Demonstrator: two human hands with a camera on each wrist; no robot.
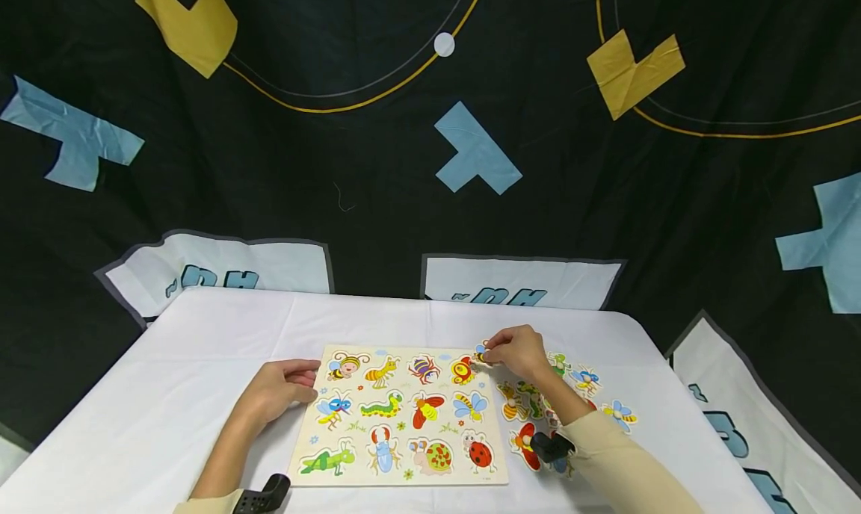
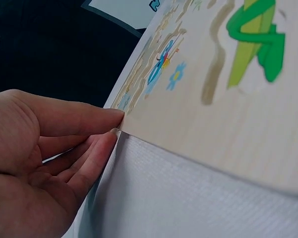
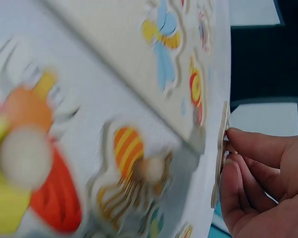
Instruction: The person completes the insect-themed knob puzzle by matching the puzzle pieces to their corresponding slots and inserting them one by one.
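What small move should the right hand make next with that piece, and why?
I'd probably shift the right hand left, bringing its pinched piece over the board to compare with the pictures. The piece is held up by the board's far right corner, while the left hand holds the left edge, likely steadying it.

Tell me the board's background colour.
The board is pale beige with faint streaks; the left wrist view shows it best.

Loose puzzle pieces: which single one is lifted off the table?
The piece pinched in the right grip, by the board's far right corner; the other loose pieces lie on the white cloth.
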